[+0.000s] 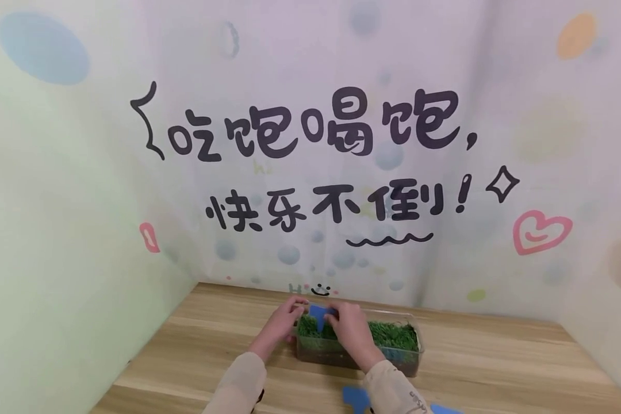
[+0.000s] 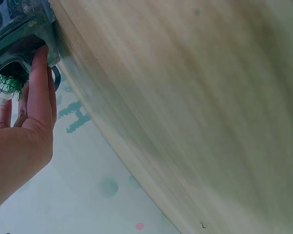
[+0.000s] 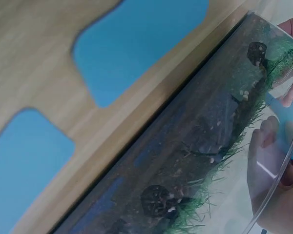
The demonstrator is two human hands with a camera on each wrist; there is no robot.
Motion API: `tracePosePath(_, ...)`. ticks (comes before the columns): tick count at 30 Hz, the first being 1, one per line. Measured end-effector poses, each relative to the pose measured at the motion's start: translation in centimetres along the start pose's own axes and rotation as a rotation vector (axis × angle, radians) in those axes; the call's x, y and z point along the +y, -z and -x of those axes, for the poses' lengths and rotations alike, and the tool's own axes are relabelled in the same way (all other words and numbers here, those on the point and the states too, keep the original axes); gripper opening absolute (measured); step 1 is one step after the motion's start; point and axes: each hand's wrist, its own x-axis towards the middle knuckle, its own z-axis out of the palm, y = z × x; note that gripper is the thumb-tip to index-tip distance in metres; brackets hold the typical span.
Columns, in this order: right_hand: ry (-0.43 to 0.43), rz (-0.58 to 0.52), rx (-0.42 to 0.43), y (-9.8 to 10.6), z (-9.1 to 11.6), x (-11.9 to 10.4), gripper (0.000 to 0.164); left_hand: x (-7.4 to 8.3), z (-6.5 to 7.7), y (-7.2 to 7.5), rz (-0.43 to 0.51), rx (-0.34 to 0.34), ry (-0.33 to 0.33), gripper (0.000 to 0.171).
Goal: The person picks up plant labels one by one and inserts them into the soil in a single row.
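The right hand (image 1: 351, 328) pinches a blue T-shaped tag (image 1: 318, 313), its stem apparently in the grass (image 1: 393, 334) below that grip, while the left hand (image 1: 280, 323), fingers fairly straight, touches the clear planter's (image 1: 321, 355) end alongside, so pushing crookedly could bend the stem.

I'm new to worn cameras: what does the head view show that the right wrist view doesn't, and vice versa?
Only the head view: bold black wall lettering and a pink heart outline.

Only the right wrist view: round black pieces behind a wall of the clear plastic box.

Both: that box, its green grass, flat blue pieces on the wood-grained table, and the right hand.
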Motion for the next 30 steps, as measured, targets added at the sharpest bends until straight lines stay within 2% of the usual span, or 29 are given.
tracePosePath(6, -0.040, -0.083, -0.026, 0.4, 0.4, 0.0, 0.016, -0.1, 0.0, 0.2, -0.036, -0.004, 0.021, 0.030)
tracePosePath(12, -0.012, -0.121, -0.041, 0.3, -0.1, -0.3, 0.020, 0.2, -0.1, 0.3, -0.051, 0.004, 0.020, 0.032)
tracePosePath(16, -0.006, -0.128, -0.064, -0.3, -0.5, -0.4, 0.014, 0.3, 0.0, 0.0, -0.034, 0.003, 0.002, 0.029)
tracePosePath(20, -0.037, -0.126, -0.019, -0.3, -0.6, -0.5, 0.005, 0.2, 0.0, -0.1, -0.018, 0.005, -0.003, 0.028)
tracePosePath(24, -0.063, -0.154, -0.006, 0.1, -0.6, -0.6, 0.005, 0.1, -0.1, -0.1, -0.022, 0.032, -0.008, 0.028)
tracePosePath(30, -0.043, -0.203, 0.047, 0.9, -0.8, -0.7, 0.005, 0.1, -0.2, 0.1, -0.032, 0.026, -0.023, 0.029)
